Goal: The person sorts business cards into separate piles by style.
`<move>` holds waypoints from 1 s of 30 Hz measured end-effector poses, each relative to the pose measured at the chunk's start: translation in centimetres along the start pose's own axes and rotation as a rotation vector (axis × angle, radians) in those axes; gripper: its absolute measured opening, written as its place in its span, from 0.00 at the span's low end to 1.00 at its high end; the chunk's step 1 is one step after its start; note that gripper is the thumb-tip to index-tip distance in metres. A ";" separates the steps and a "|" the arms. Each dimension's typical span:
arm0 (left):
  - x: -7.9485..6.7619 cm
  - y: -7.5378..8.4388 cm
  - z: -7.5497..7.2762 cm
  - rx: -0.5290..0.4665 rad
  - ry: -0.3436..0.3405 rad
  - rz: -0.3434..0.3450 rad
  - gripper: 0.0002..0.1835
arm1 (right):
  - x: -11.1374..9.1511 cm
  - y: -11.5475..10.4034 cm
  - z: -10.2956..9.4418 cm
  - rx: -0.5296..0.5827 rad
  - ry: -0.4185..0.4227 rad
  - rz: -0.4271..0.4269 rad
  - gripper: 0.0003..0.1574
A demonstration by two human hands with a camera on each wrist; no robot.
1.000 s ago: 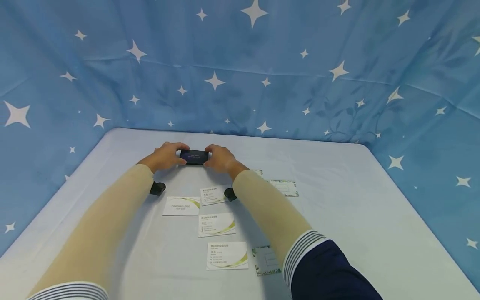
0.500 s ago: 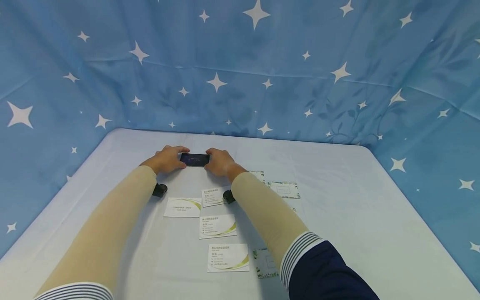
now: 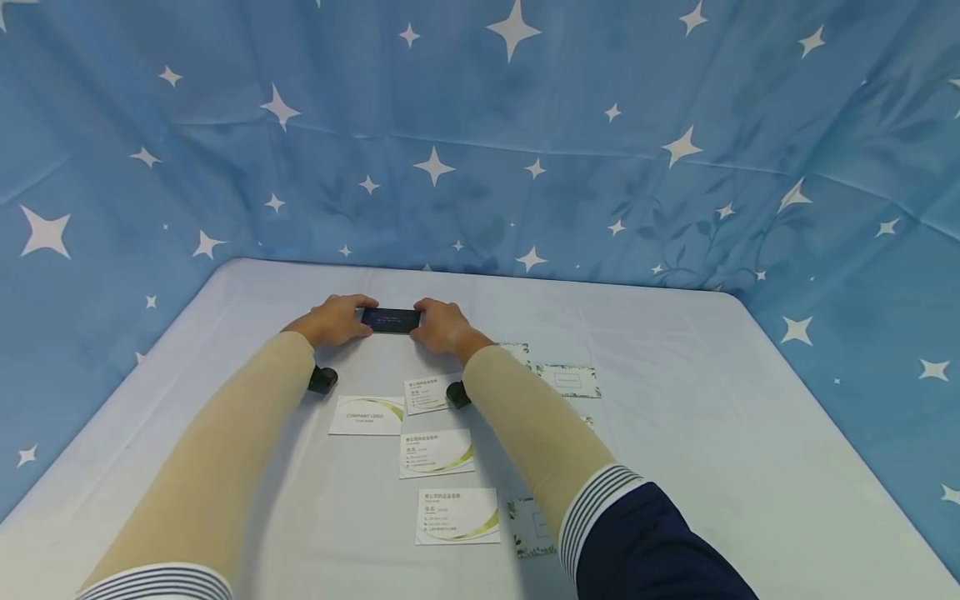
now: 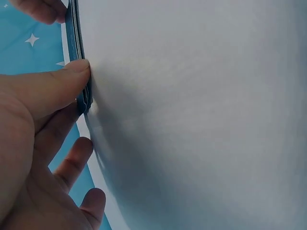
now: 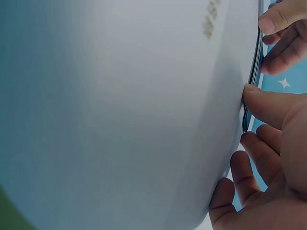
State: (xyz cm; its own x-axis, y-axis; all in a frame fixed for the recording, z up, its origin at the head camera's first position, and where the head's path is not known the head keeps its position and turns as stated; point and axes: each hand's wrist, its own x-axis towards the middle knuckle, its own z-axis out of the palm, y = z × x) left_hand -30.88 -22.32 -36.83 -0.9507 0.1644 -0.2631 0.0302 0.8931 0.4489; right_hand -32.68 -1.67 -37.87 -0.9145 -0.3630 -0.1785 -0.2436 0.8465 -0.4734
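A small stack of dark business cards (image 3: 391,321) is held between both hands near the table's far edge. My left hand (image 3: 333,320) pinches its left end, thumb on the near side and fingers behind. At the right end, my right hand (image 3: 442,325) pinches it the same way. In the left wrist view the layered edges of the dark cards (image 4: 75,36) show beside the left thumb (image 4: 62,86). The right wrist view shows the edge of the stack (image 5: 254,62) between both thumbs. Whether the stack touches the tabletop I cannot tell.
Several white cards with gold-green curves (image 3: 437,452) lie nearer on the white table (image 3: 675,433). Leaf-bordered cards (image 3: 570,380) lie to the right, some partly covered by the right sleeve (image 3: 536,417). A blue star-patterned curtain (image 3: 480,108) hangs behind the table.
The head view has shifted slightly. The stack and both hands sit a little lower in it, and the stack's near edge looks thinner. Both hands keep their grip.
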 end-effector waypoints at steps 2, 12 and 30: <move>0.1 0.0 0.2 -0.010 0.000 0.006 0.31 | 0.1 0.1 0.0 0.006 0.003 -0.001 0.35; 0.3 0.5 0.6 -0.025 0.004 0.021 0.32 | -0.2 0.7 0.0 0.059 0.016 0.006 0.38; -4.1 4.7 0.0 0.005 0.095 0.197 0.35 | -5.1 1.7 -4.3 0.145 -0.042 -0.160 0.41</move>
State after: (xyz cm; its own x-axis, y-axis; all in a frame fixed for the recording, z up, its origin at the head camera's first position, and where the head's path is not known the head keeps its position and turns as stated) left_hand -26.85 -18.79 -33.61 -0.9509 0.2963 -0.0893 0.2197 0.8496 0.4794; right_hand -29.83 3.25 -34.04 -0.8530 -0.5067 -0.1251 -0.3331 0.7130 -0.6170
